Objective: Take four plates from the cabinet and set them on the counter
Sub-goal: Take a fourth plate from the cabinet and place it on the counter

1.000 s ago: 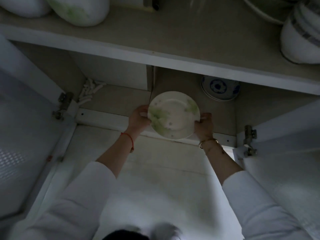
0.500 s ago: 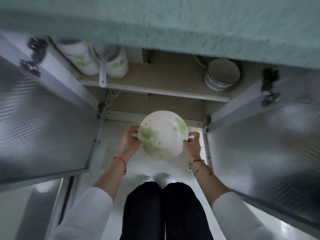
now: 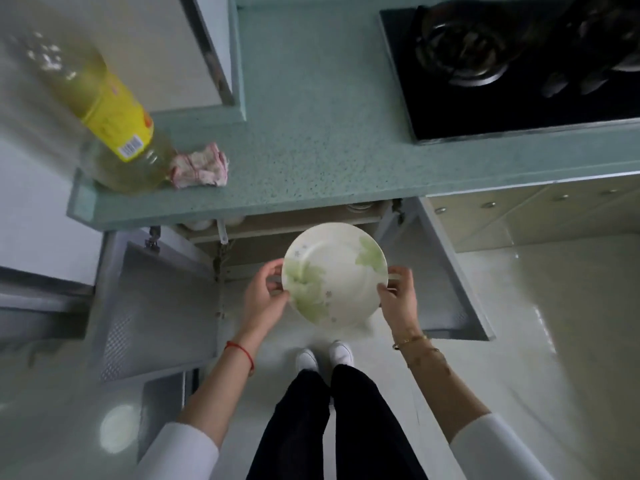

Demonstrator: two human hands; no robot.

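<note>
A white plate with green leaf prints (image 3: 334, 273) is held level in front of the open cabinet (image 3: 277, 233), below the front edge of the speckled green counter (image 3: 311, 133). My left hand (image 3: 265, 296) grips its left rim and my right hand (image 3: 398, 292) grips its right rim, thumbs on top. More white dishes show dimly on the cabinet shelf under the counter edge.
Both cabinet doors stand open, one at the left (image 3: 156, 306) and one at the right (image 3: 450, 271). On the counter stand a large yellow-labelled oil bottle (image 3: 114, 126) and a crumpled pink cloth (image 3: 201, 166). A black gas hob (image 3: 512, 67) fills the right.
Both hands drew the plate out of the lower cabinet and raised it. My view rose from inside the cabinet to above the counter.
</note>
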